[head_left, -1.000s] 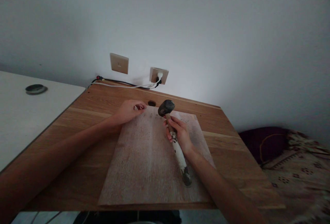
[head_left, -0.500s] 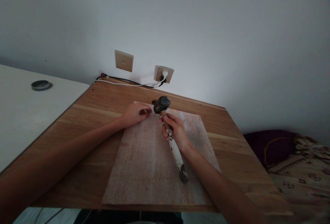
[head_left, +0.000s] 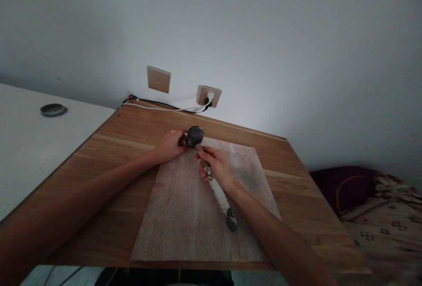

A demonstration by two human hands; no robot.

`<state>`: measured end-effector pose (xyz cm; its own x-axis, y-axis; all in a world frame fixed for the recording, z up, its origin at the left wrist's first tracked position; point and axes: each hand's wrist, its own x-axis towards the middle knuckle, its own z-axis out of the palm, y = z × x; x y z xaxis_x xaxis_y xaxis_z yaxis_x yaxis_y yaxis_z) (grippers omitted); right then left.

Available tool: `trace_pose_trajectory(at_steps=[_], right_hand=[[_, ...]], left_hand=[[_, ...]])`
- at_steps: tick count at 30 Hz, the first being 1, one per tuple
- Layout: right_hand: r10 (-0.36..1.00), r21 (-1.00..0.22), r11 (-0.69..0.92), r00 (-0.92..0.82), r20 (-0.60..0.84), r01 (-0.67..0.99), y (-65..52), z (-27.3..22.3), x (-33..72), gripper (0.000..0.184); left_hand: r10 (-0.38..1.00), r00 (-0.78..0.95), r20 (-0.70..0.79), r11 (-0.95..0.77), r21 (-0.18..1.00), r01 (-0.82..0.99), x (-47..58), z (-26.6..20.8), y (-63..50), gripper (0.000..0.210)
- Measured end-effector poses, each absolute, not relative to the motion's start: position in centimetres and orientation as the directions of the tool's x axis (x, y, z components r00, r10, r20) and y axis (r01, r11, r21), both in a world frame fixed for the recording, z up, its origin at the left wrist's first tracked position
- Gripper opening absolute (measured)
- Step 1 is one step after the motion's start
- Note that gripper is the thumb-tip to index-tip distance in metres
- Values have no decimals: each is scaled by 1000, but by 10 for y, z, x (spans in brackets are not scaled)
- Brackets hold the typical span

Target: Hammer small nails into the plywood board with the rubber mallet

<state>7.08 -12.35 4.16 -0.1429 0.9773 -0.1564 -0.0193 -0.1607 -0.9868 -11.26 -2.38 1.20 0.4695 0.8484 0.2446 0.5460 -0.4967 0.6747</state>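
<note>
My right hand (head_left: 216, 167) is wrapped round the upper handle of a hammer (head_left: 220, 196). The hammer has a thick black, mallet-like head and a wooden handle with worn white paint and a dark end. Its head is right at the fingertips of my left hand (head_left: 169, 146) and partly covers them. The left fingers are curled in a pinch, and what they hold, if anything, is hidden. Under both hands lies a pale, worn wooden board (head_left: 184, 229), with my left hand at its far left corner.
The board lies on a brown wooden table (head_left: 290, 198) against the wall. Cables (head_left: 158, 106) run along the back edge to a wall socket (head_left: 209, 95), beside a second wall plate (head_left: 158, 79). On the left, a white table (head_left: 23, 145) bears a round dark object (head_left: 53, 110). Patterned fabric (head_left: 385, 220) is at right.
The hammer and my right hand have moved left, and the head has come down to my left fingertips. My left hand has stayed almost in place.
</note>
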Motion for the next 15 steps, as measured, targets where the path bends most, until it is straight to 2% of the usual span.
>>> trace_pose_trajectory(at_steps=[9, 13, 15], right_hand=[[977, -981, -180, -126, -171, -66, -127, 41, 73, 37], [986, -979, -69, 137, -97, -191, -151, 46, 94, 35], [967, -981, -55, 235, -99, -188, -169, 45, 114, 32]], left_hand=[[821, 518, 241, -520, 690, 503, -114, 9, -21, 46], [792, 570, 220, -527, 717, 456, -119, 7, -18, 48], [774, 593, 223, -535, 732, 423, -123, 9, -16, 53]])
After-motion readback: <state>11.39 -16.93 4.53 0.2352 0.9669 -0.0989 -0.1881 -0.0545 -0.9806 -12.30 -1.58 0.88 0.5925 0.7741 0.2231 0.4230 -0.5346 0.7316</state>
